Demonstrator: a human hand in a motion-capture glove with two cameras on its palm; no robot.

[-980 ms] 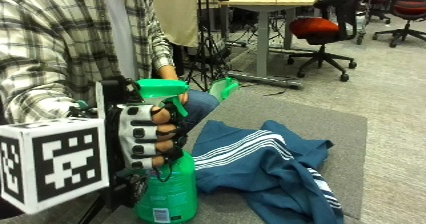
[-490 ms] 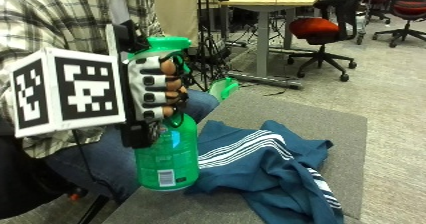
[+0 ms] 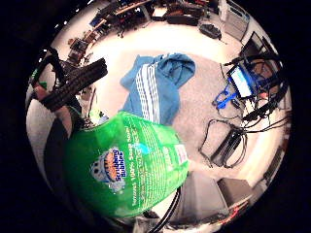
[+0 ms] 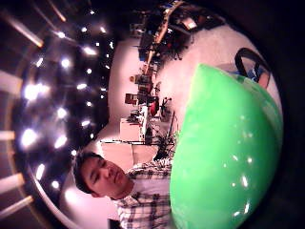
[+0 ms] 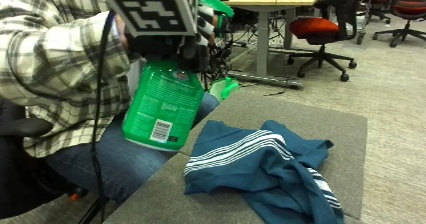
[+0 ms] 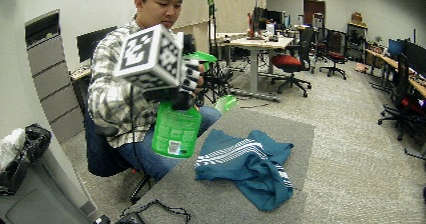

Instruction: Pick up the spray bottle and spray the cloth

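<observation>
Spray bottle (image 5: pixel 163 106) now lifted higher than half a second ago, clear off the bench (image 5: pixel 279 114), tilted, held up at the person's chest, left of the cloth (image 5: pixel 266 169). Right hand (image 5: pixel 174 43) fingers curled round the bottle neck, mostly hidden. Nozzle partly cut off. Cloth lies crumpled on the bench, unchanged.
</observation>
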